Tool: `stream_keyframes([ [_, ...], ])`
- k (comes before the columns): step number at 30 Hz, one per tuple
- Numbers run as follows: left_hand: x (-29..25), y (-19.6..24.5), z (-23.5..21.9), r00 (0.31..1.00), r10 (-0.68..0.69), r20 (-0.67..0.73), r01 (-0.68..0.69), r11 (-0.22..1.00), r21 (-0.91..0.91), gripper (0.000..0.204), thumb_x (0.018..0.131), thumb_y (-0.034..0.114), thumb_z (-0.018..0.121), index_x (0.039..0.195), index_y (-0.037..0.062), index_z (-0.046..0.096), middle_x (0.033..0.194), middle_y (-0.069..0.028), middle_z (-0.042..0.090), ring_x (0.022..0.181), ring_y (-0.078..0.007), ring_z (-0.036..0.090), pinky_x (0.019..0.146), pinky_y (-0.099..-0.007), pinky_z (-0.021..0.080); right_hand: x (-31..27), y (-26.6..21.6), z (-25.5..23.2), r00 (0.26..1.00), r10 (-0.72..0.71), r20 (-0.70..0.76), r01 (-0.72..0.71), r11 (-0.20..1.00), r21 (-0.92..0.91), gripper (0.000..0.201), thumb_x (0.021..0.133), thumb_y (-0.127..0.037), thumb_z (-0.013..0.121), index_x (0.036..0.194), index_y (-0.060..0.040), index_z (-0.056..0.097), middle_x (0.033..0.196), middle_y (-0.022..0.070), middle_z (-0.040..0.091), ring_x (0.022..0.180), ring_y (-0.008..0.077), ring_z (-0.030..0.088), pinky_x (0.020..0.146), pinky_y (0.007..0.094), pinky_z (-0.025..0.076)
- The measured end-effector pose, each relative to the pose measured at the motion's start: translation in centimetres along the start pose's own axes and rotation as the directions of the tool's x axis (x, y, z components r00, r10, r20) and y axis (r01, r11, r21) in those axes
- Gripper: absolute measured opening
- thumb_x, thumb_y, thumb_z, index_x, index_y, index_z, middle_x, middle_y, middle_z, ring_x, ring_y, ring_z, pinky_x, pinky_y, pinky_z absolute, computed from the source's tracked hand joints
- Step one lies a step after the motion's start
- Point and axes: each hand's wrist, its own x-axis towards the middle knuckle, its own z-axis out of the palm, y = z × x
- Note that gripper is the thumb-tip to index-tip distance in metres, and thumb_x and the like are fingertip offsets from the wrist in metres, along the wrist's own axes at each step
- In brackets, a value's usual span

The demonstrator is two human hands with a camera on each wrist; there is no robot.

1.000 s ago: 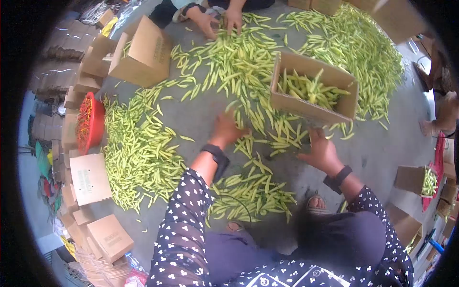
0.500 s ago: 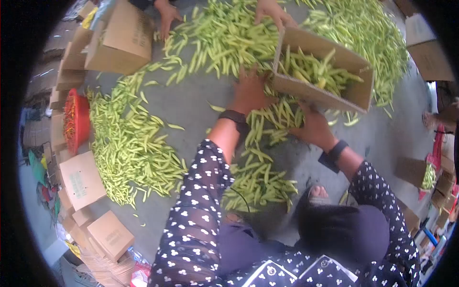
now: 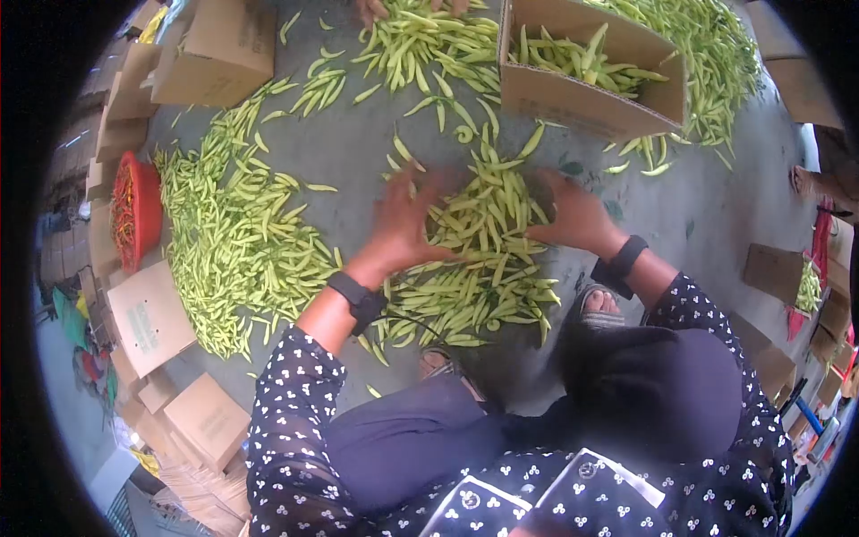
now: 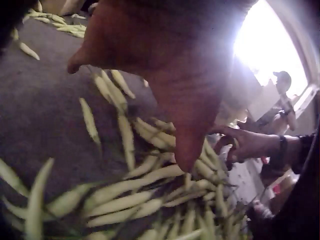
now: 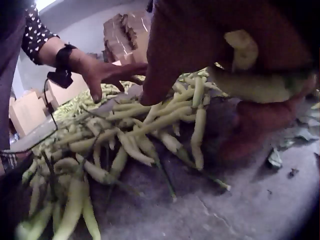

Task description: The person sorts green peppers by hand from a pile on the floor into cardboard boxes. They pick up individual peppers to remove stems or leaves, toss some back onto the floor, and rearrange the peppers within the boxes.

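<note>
A small pile of pale green chili peppers point(image 3: 488, 219) lies on the floor in front of the person, between the two hands. On its left side the left hand point(image 3: 400, 221) has its thumb extended over the peppers and its fingers spread along the pile's edge. The right hand point(image 3: 582, 215) flanks the other side, thumb toward the left hand. In the right wrist view, a pepper point(image 5: 260, 87) lies against the inside of the right hand's fingers. The left wrist view shows the left thumb point(image 4: 189, 150) pointing down among the peppers.
Ahead stands an open cardboard box point(image 3: 591, 103) partly filled with peppers. A larger pepper heap point(image 3: 242, 242) spreads at left, beside a red basin point(image 3: 148, 210) of red peppers. More cardboard boxes point(image 3: 152, 318) line the left. Another person's hands reach in at the top.
Both hands have come back from near the box toward the body, drawing peppers into the nearer pile. The head view has shifted, so the box now sits higher in it.
</note>
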Motion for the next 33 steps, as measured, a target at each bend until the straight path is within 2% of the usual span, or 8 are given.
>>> stream_keyframes([
  [2, -0.7, -1.1, -0.5, 0.966, -0.252, 0.054, 0.239, 0.954, 0.18, 0.12, 0.054, 0.044, 0.086, 0.149, 0.0173, 0.019, 0.15, -0.0277, 0.017, 0.137, -0.049, 0.019, 0.108, -0.0569, 0.025, -0.4, -0.2, -0.4, 0.996, 0.09, -0.009, -0.09, 0.991, -0.098, 0.096, 0.062, -0.041, 0.08, 0.139, -0.0075, 0.033, 0.123, 0.0248, 0.054, 0.105, 0.0413, 0.057, 0.09, 0.0445, 0.047],
  [6, -0.5, -0.2, 2.3, 0.938, -0.337, 0.082, 0.292, 0.895, 0.337, 0.12, 0.052, 0.041, 0.087, 0.149, 0.0247, 0.018, 0.152, -0.0222, 0.013, 0.134, -0.0513, 0.022, 0.103, -0.0624, 0.029, 0.5, -1.6, 1.1, 0.999, 0.039, -0.024, -0.042, 0.988, -0.152, 0.1, 0.062, -0.044, 0.08, 0.139, -0.0033, 0.031, 0.122, 0.0274, 0.054, 0.109, 0.0415, 0.056, 0.092, 0.0442, 0.046],
  [12, 2.9, 3.2, 5.1, 0.99, -0.042, -0.133, 0.027, 0.994, -0.109, 0.103, 0.061, 0.025, 0.08, 0.147, 0.0186, 0.023, 0.143, -0.0215, 0.033, 0.13, -0.0469, 0.032, 0.103, -0.0511, 0.036, 2.2, -4.0, 2.4, 0.995, 0.078, -0.068, -0.071, 0.992, 0.104, 0.093, 0.066, -0.04, 0.077, 0.138, -0.0025, 0.032, 0.12, 0.0282, 0.055, 0.108, 0.0425, 0.056, 0.093, 0.0443, 0.045],
  [22, 6.7, 5.8, 5.5, 0.983, -0.047, -0.177, -0.044, 0.878, -0.477, 0.095, 0.063, 0.004, 0.069, 0.146, 0.0116, 0.024, 0.133, -0.0284, 0.037, 0.124, -0.0452, 0.038, 0.103, -0.0446, 0.037, 3.2, -1.8, 2.1, 0.985, 0.044, -0.169, 0.054, 0.845, 0.532, 0.06, 0.081, -0.024, 0.066, 0.132, -0.0001, 0.044, 0.122, 0.0238, 0.057, 0.115, 0.0387, 0.054, 0.097, 0.0399, 0.042],
  [28, 4.4, 9.2, 1.6, 0.962, -0.018, -0.272, -0.141, 0.821, -0.553, 0.091, 0.064, 0.0, 0.064, 0.146, 0.0074, 0.024, 0.136, -0.0197, 0.038, 0.127, -0.0364, 0.039, 0.107, -0.0408, 0.032, 0.1, -5.7, -3.2, 0.967, -0.065, -0.246, 0.19, 0.827, 0.529, 0.057, 0.081, -0.018, 0.066, 0.132, -0.0035, 0.045, 0.121, 0.0227, 0.058, 0.115, 0.0363, 0.055, 0.093, 0.0398, 0.046],
  [30, 4.1, 10.0, 0.0, 0.852, 0.135, -0.506, -0.369, 0.841, -0.397, 0.088, 0.066, 0.001, 0.064, 0.145, 0.0053, 0.024, 0.135, -0.0186, 0.039, 0.126, -0.0349, 0.04, 0.107, -0.0407, 0.031, -1.0, -7.8, -6.8, 0.951, -0.119, -0.287, 0.263, 0.798, 0.542, 0.056, 0.08, -0.015, 0.067, 0.131, -0.0058, 0.046, 0.119, 0.0208, 0.059, 0.11, 0.0365, 0.058, 0.089, 0.0401, 0.048],
  [32, 4.9, 11.9, -3.2, 0.813, 0.185, -0.552, -0.395, 0.872, -0.289, 0.086, 0.068, 0.002, 0.064, 0.145, 0.0037, 0.024, 0.134, -0.0183, 0.04, 0.126, -0.0338, 0.04, 0.106, -0.0409, 0.032, -0.6, -8.6, -9.5, 0.765, -0.31, -0.564, 0.51, 0.826, 0.238, 0.055, 0.078, -0.013, 0.068, 0.13, -0.008, 0.048, 0.113, 0.0204, 0.061, 0.104, 0.0356, 0.06, 0.088, 0.0393, 0.049],
  [33, 5.9, 12.7, -4.7, 0.723, 0.257, -0.641, -0.473, 0.861, -0.189, 0.085, 0.067, 0.001, 0.064, 0.144, 0.0058, 0.027, 0.13, -0.0196, 0.042, 0.119, -0.0369, 0.042, 0.102, -0.0434, 0.035, -0.4, -9.0, -11.3, 0.713, -0.343, -0.611, 0.549, 0.816, 0.182, 0.055, 0.078, -0.013, 0.069, 0.129, -0.0081, 0.049, 0.112, 0.0203, 0.061, 0.102, 0.0348, 0.061, 0.087, 0.0387, 0.049],
])
